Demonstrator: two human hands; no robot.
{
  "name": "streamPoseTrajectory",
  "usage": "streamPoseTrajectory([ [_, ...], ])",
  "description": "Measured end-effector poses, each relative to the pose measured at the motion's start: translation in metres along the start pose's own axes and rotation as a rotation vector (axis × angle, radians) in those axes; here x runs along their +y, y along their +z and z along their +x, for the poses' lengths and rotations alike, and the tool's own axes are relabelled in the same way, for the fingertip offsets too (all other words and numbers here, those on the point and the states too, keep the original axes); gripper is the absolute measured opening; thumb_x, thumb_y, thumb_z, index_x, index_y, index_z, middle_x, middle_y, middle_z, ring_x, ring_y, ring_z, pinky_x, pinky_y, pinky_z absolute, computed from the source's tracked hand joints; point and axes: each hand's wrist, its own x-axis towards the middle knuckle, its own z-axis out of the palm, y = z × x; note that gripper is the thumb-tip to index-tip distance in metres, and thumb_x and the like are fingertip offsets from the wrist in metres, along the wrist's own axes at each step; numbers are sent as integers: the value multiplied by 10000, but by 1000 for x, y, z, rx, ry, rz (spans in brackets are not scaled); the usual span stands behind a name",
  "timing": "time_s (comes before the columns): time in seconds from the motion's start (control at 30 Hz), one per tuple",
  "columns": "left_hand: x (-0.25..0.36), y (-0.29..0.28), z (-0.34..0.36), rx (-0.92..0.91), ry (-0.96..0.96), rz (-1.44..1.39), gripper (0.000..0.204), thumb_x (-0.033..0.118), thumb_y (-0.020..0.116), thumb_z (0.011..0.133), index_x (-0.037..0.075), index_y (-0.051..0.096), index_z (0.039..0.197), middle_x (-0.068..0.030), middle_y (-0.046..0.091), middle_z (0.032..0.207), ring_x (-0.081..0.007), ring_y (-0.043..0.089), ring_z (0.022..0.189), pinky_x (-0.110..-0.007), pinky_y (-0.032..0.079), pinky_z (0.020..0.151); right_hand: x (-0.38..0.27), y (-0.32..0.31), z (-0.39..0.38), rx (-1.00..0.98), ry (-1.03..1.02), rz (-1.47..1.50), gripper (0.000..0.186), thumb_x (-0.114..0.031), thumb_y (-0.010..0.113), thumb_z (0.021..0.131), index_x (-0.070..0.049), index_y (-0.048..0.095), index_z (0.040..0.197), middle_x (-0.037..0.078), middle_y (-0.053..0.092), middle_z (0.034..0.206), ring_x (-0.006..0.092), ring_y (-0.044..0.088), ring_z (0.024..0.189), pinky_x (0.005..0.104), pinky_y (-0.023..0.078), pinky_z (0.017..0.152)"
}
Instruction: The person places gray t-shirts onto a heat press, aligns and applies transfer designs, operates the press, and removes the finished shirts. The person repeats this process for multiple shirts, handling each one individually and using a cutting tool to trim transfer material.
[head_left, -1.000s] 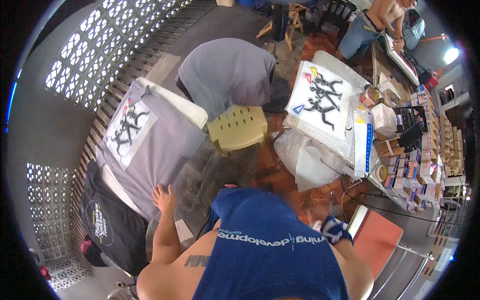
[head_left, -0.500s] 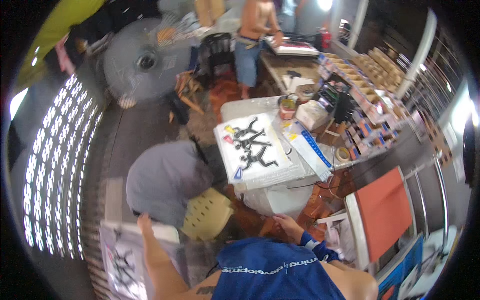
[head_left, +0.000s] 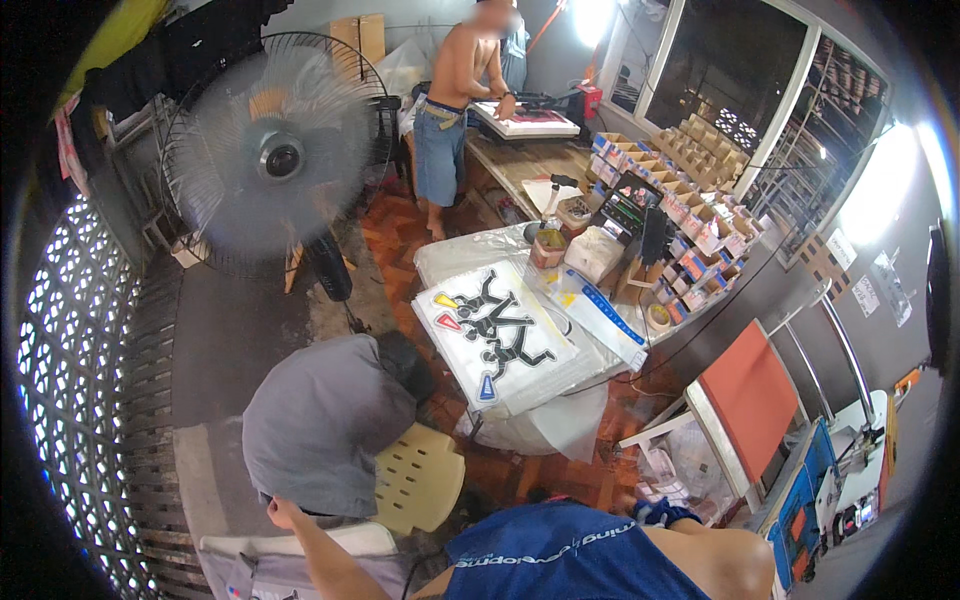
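Head view: the grey cloth (head_left: 315, 425) lies at 8 o'clock of the picture centre, draped over a support mostly hidden beneath it, with the cream stool (head_left: 425, 470) just beside it at 4 o'clock. The left hand (head_left: 285, 513) is at its lower edge; the fingers look curled, but whether they pinch fabric cannot be told. The right hand (head_left: 632, 504), at 5 o'clock, is mostly hidden; its grip cannot be told. Good handling, in this inspector's judgement, calls for an even hold along the hem and no dragging or creasing. The lower edge faces 6 o'clock; the long axis, weakly marked, runs roughly 1 to 7.
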Motion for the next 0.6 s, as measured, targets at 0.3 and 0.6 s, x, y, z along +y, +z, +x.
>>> streamPoseTrajectory([
  [0.3,17,1,-6,-350,-643,-906,599,423,648,973,-39,529,1335,-155,617,1131,-313,576,968,-435,500,842,19,95,-2,-102,214,-2,282,-311,592,930,-109,749,1051,149,739,1050,367,705,929,455,561,801],
  [0.6,-1,-5,25,-143,-34,395,527,408,648,957,-47,636,1222,-203,640,1282,-373,640,1098,-506,517,846,-171,-41,73,377,133,476,358,-351,626,955,-78,702,1176,160,737,1044,325,701,942,418,548,830],
])
